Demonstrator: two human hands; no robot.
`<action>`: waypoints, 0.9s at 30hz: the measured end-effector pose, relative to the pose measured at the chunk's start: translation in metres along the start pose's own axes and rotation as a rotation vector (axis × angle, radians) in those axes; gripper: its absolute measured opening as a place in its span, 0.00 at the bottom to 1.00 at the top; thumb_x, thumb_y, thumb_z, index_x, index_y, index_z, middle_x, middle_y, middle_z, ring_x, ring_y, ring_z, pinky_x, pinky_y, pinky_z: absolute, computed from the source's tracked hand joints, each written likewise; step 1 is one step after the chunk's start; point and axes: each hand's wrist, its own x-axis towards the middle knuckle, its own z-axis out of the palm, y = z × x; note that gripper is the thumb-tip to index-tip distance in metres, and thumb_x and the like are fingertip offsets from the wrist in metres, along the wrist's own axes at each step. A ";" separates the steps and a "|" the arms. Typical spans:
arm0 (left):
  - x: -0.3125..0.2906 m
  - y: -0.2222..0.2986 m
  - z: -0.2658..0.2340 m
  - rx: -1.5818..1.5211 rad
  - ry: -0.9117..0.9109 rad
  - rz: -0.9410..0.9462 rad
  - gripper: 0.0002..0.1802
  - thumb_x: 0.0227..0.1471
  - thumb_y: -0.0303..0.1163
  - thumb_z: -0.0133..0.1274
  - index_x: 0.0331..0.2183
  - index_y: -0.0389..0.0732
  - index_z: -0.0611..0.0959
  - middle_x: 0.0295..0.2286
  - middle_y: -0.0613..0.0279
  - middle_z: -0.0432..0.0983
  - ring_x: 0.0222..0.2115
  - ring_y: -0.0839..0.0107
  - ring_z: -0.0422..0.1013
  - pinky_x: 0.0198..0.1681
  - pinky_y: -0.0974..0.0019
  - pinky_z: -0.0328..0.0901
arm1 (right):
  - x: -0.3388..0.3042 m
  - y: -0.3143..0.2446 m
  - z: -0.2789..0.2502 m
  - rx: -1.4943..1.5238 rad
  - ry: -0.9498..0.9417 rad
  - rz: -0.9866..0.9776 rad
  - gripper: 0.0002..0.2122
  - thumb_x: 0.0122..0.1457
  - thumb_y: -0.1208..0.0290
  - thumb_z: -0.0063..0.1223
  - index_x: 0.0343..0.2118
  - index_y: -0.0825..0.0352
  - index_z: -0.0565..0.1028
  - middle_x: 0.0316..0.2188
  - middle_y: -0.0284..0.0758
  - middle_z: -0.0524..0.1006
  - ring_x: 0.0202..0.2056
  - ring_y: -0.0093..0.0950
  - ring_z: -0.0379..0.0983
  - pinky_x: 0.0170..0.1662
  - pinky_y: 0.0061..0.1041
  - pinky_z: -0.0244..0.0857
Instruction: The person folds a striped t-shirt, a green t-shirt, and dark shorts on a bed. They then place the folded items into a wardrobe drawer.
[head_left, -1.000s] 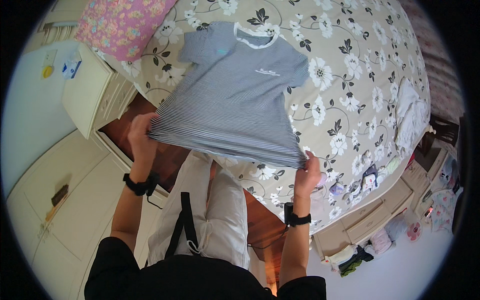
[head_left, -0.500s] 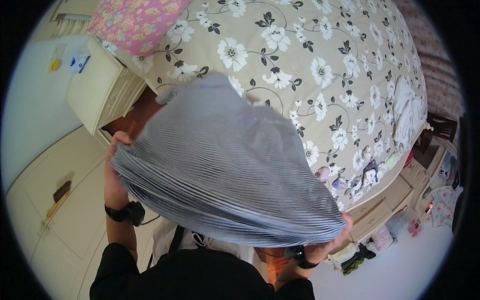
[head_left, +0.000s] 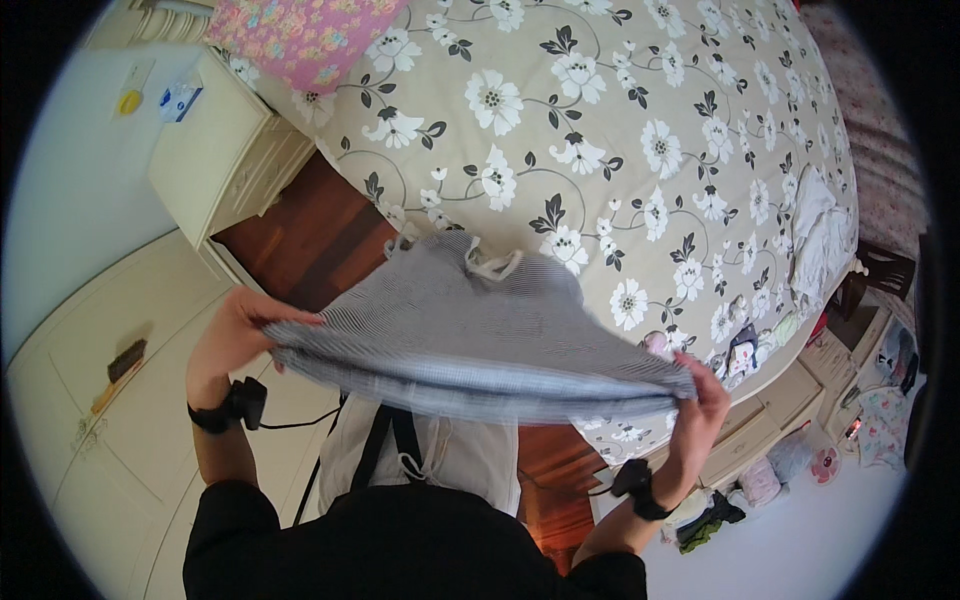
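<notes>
A thin grey-and-white striped garment (head_left: 470, 320) is stretched between my hands, over the near edge of the bed. My left hand (head_left: 235, 335) pinches its left corner, and my right hand (head_left: 703, 395) grips the right corner. The edge between them looks folded and smeared by motion. At the garment's far side sits a cream band or tie (head_left: 492, 265), partly bunched. I cannot make out what kind of garment it is.
The bed (head_left: 560, 150) has a beige floral sheet and a pink flowered pillow (head_left: 320, 40). White cloth (head_left: 820, 225) and several small items lie along its right side. A cream nightstand (head_left: 215, 150) stands left, above dark wooden floor (head_left: 305, 235). Cabinet doors (head_left: 130, 400) line the left.
The garment has dropped toward me and flattened from a billowing shape, uncovering more bed and floor. My right hand has risen, while my left hand has come slightly lower.
</notes>
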 end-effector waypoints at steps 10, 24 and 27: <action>0.007 0.027 -0.023 0.357 1.096 0.511 0.25 0.43 0.15 0.40 0.40 0.34 0.86 0.28 0.59 0.82 0.19 0.79 0.72 0.25 0.75 0.68 | 0.118 -0.095 0.065 0.331 0.175 -0.616 0.19 0.56 0.91 0.38 0.49 0.75 0.75 0.43 0.37 0.78 0.39 0.19 0.74 0.40 0.15 0.67; 0.097 -0.072 0.188 0.744 -0.389 0.512 0.11 0.48 0.34 0.50 0.30 0.46 0.86 0.19 0.56 0.77 0.21 0.55 0.73 0.25 0.54 0.67 | 0.188 0.124 -0.020 0.358 0.164 -0.196 0.19 0.56 0.91 0.38 0.49 0.74 0.73 0.42 0.35 0.78 0.39 0.21 0.75 0.43 0.20 0.70; 0.138 -0.118 0.221 0.910 -0.621 0.429 0.11 0.49 0.35 0.49 0.30 0.45 0.85 0.25 0.52 0.79 0.29 0.52 0.76 0.31 0.50 0.69 | 0.210 0.242 -0.029 0.409 0.365 0.098 0.15 0.60 0.86 0.42 0.48 0.70 0.74 0.39 0.36 0.79 0.35 0.23 0.77 0.36 0.19 0.71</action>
